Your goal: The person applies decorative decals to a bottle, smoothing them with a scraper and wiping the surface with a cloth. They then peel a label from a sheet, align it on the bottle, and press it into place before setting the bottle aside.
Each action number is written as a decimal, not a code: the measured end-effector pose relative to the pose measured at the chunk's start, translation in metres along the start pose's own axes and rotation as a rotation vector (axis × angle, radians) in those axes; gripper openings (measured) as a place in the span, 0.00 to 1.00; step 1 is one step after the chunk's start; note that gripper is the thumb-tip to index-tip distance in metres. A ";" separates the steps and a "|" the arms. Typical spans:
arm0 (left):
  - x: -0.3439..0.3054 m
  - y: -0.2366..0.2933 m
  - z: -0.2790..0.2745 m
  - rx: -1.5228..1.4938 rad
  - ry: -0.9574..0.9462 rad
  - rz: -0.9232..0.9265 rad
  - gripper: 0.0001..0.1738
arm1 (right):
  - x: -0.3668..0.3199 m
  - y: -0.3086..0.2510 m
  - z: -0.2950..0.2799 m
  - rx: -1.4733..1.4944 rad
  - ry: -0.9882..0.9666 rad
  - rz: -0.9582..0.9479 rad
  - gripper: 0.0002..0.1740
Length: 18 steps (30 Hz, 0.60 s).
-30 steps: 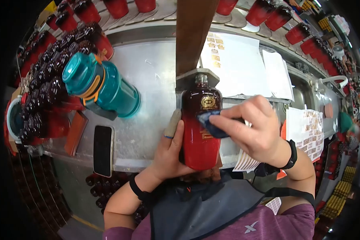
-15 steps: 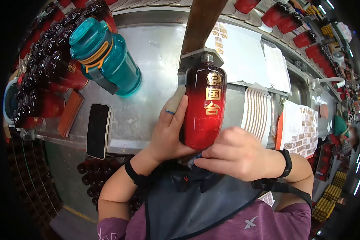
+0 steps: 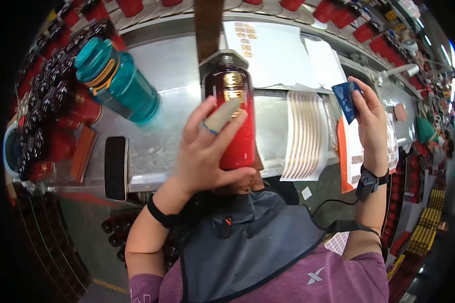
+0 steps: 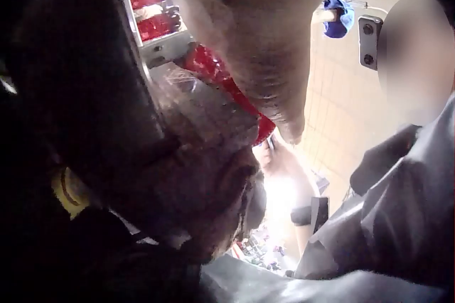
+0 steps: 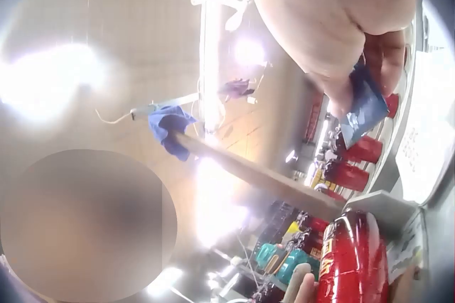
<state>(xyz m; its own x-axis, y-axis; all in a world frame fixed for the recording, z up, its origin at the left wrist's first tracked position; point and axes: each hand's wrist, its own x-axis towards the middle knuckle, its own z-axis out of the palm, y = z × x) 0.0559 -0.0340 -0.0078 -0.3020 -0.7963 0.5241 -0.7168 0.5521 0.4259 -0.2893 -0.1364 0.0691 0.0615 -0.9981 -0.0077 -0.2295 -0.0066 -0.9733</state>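
A red bottle (image 3: 241, 149) with a dark top and gold characters lies on the bench, its neck against a metal plate (image 3: 237, 54). My left hand (image 3: 199, 156) is spread over it, straight fingers across its front and thumb near its base. One finger wears a pale finger cot (image 3: 222, 116) with a blue band and overlaps the gold characters. My right hand (image 3: 373, 129), raised at the right, pinches a flat dark blue piece (image 3: 344, 101) between thumb and fingers, away from the bottle. The right wrist view shows this blue piece (image 5: 366, 115) with a straight lower edge.
A striped decal sheet (image 3: 303, 139) lies right of the bottle, and a white sheet (image 3: 278, 65) with gold characters behind it. A teal water bottle (image 3: 136, 93), phone (image 3: 117, 169) and brown case (image 3: 83, 154) sit left. Red bottles (image 3: 131, 6) line the back. A wooden post (image 3: 207, 30) rises behind.
My right hand has gone from wiping the bottle's front, down to its base, then up and right with the blue piece. My left hand has moved from the bottle's side onto its front.
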 end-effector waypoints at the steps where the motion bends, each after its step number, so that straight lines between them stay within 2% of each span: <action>1: 0.006 0.000 -0.004 0.066 -0.023 -0.005 0.49 | -0.002 0.007 -0.016 0.048 0.036 0.016 0.19; 6: 0.007 0.008 -0.010 0.144 -0.039 -0.056 0.49 | -0.009 0.043 -0.106 0.177 0.137 0.036 0.19; 8: 0.005 0.010 -0.010 0.178 -0.030 -0.072 0.49 | -0.009 0.057 -0.137 0.171 0.207 0.152 0.16; 9: 0.004 0.011 -0.010 0.211 -0.028 -0.069 0.49 | -0.008 0.056 -0.134 0.168 0.313 0.158 0.19; 10: 0.003 0.011 -0.009 0.244 -0.026 -0.067 0.50 | -0.006 0.057 -0.142 0.171 0.322 0.150 0.19; 12: 0.005 0.013 -0.008 0.259 -0.013 -0.036 0.51 | 0.000 0.065 -0.157 0.016 0.269 0.323 0.23; 13: 0.005 0.015 -0.006 0.266 -0.016 -0.054 0.51 | 0.004 0.071 -0.159 0.081 0.247 0.358 0.26; 14: 0.006 0.016 -0.006 0.273 -0.019 -0.073 0.52 | 0.008 0.074 -0.163 0.084 0.251 0.352 0.26; 16: 0.004 0.016 -0.005 0.285 -0.023 -0.065 0.53 | 0.015 0.073 -0.149 -0.152 0.100 0.334 0.26; 18: 0.002 0.018 -0.005 0.308 -0.005 -0.075 0.51 | 0.025 0.075 -0.139 -0.248 0.072 0.272 0.24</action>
<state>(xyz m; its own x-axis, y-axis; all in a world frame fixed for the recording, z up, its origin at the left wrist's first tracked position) 0.0455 -0.0241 0.0045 -0.2432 -0.8337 0.4958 -0.8936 0.3914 0.2199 -0.4397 -0.1705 0.0278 -0.1000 -0.9672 -0.2334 -0.4574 0.2530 -0.8525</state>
